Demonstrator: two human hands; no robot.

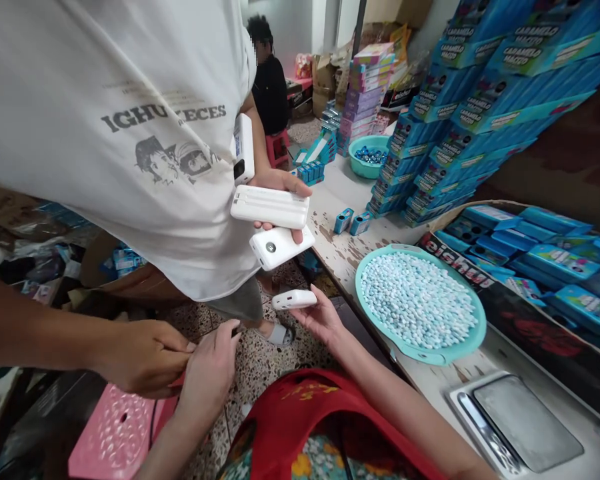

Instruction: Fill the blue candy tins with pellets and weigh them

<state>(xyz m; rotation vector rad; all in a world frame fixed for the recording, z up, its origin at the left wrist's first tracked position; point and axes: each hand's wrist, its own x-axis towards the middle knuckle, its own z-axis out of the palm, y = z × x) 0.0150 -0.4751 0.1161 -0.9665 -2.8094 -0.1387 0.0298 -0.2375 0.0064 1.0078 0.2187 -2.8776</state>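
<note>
My right hand (324, 317) grips a white power bank (295, 300) by its far end, with the ports on its edge facing me. To the left, my left hand (211, 365) is closed, and a small dark end shows at its fingertips; what it holds is mostly hidden. A co-worker's hand (147, 357) meets it there, fingers pinched. The co-worker's other hand (275, 180) holds a white power bank (271, 207) with grooves and another white power bank (283, 247) with a round dark display. A further white power bank (244, 148) rests against that wrist.
A turquoise basin (357, 283) of pale blue sweets stands on the worn table (330, 223) at right, near a scale (525, 423). Behind rise stacked blue boxes (445, 133). A pink stool (110, 433) sits low left. Another person (271, 93) sits farther back.
</note>
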